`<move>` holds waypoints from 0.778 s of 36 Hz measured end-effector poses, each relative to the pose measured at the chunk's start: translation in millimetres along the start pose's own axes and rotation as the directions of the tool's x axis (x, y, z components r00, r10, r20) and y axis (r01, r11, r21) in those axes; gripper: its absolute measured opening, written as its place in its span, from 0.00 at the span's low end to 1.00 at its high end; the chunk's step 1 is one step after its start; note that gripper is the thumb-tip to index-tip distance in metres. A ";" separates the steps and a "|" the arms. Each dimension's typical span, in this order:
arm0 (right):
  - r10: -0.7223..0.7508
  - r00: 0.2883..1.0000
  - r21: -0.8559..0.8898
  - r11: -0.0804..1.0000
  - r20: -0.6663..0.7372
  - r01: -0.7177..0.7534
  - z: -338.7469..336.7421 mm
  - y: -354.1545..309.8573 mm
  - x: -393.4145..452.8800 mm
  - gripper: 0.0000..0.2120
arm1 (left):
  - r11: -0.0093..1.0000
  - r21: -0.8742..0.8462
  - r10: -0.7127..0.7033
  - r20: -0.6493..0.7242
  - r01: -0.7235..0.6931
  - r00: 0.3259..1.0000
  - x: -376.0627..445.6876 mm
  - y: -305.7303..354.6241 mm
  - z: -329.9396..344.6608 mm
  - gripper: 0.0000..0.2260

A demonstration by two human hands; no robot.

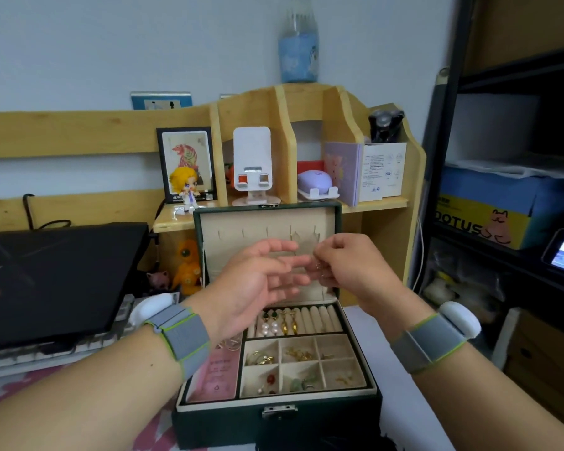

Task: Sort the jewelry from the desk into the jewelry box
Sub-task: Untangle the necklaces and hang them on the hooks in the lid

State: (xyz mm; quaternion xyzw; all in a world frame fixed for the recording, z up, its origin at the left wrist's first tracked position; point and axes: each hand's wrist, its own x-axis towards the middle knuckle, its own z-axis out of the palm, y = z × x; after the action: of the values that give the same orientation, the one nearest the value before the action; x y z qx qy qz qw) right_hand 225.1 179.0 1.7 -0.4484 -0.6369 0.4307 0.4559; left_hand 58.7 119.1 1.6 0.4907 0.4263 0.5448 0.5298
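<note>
The dark green jewelry box (319,408) stands open on the desk in front of me, its lid upright. Its cream tray holds pearl and gold earrings on the ring rolls (284,323) and small pieces in several compartments (302,364). Both hands are raised above the box in front of the lid. Between them is a small clear plastic bag (298,255) with a tiny piece of jewelry (318,266) in it. My left hand (258,284) holds the bag's left side between thumb and fingers. My right hand (345,265) pinches its right side with curled fingers.
A pink card (214,375) lies in the box's left compartment. A closed black laptop (56,271) and a keyboard (46,353) are at the left. The wooden shelf (385,203) behind holds a figurine, a phone stand and boxes. A black rack (502,222) stands at the right.
</note>
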 end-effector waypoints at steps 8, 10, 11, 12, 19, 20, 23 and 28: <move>0.042 0.995 0.135 0.989 0.095 -0.055 -12.6 -7.4 5.1 0.09 | 0.655 0.692 0.310 0.121 -0.304 0.943 21.7 4.4 8.7 0.26; 0.058 0.986 0.265 0.959 0.155 -0.098 -15.8 -12.7 5.8 0.09 | 0.685 0.667 0.239 0.172 -0.292 0.955 31.5 7.6 12.6 0.28; 0.063 0.982 0.311 0.943 0.178 -0.117 -15.8 -13.4 4.9 0.09 | 0.685 0.673 0.209 0.188 -0.281 0.960 34.2 6.9 12.6 0.29; 0.065 0.981 0.339 0.932 0.185 -0.125 -18.0 -15.1 5.2 0.09 | 0.665 0.693 0.195 0.199 -0.279 0.960 37.7 7.8 13.5 0.28; 0.082 0.981 0.459 0.875 0.176 -0.156 -29.0 -14.0 7.9 0.06 | 0.438 0.865 0.147 0.199 -0.244 0.969 42.2 4.9 -4.3 0.15; 0.086 0.983 0.455 0.878 0.162 -0.151 -29.7 -12.2 9.3 0.06 | 0.393 0.884 0.184 0.193 -0.253 0.964 41.9 3.8 -6.7 0.12; 0.089 0.992 0.445 0.888 0.092 -0.121 -28.8 -5.6 11.8 0.04 | 0.382 0.875 0.301 0.186 -0.297 0.935 39.4 0.9 -12.9 0.06; -0.062 0.998 0.266 0.962 -0.010 0.063 -26.4 1.9 9.7 0.08 | 0.501 0.798 0.369 0.154 -0.336 0.916 38.9 -0.8 -19.3 0.06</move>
State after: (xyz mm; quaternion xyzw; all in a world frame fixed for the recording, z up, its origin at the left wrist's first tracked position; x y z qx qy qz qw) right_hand 249.2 192.6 7.4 -0.3632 -0.5866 0.4974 0.5260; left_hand 41.5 158.9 1.0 0.7435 0.5275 0.3942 0.1162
